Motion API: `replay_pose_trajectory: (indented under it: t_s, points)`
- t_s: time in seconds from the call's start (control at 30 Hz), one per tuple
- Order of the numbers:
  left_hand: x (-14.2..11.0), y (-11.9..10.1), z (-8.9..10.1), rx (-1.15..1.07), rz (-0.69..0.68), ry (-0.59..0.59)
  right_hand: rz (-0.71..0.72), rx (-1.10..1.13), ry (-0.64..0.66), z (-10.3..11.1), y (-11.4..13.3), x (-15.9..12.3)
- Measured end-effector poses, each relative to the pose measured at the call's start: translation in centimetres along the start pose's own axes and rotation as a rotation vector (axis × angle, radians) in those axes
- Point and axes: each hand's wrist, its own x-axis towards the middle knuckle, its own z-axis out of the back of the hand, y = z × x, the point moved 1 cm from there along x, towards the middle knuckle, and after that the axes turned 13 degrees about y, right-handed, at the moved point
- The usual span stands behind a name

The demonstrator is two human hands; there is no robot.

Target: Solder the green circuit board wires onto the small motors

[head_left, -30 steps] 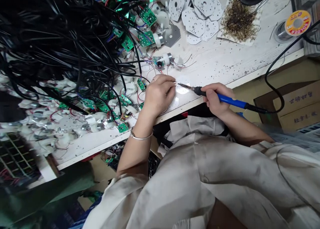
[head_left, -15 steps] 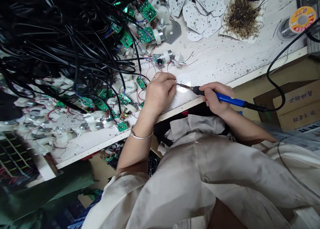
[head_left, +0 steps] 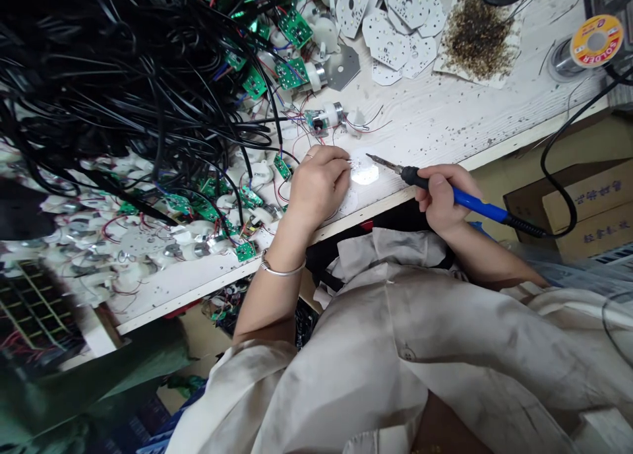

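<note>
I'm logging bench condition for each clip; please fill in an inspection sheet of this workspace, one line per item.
Surface: pale bench, littered with small dark specks.
Job's things: soldering iron in hand, tip near a shiny pale plate; contact unclear.
Clutter: green circuit boards among white parts; loose pile of white plates; crumb-covered pad; solder spool.
Grippers: bare hands; left hand at the plate's edge, pinched item too small to tell; right hand grips the iron.
Cables: black cables heaped at left; iron's cord loops at right.
Surroundings: cartons below the bench, right.
</note>
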Motion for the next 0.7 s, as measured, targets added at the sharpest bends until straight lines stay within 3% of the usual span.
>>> replay_pose_trajectory:
  t_s: [0.17, 0.6, 0.7]
  points:
    - [-0.1, 0.0, -0.1, 0.041, -0.017, -0.016, 0.065, 0.02, -0.113, -0.2, -0.1, 0.1]
    - [-0.2, -0.6, -0.3, 0.058, 0.024, -0.014, 0.08, 0.074, -0.123, -0.2, -0.2, 0.4]
    - [-1.1, -1.0, 0.8, 0.065, 0.045, -0.102, 0.063, 0.057, -0.115, -0.1, -0.3, 0.4]
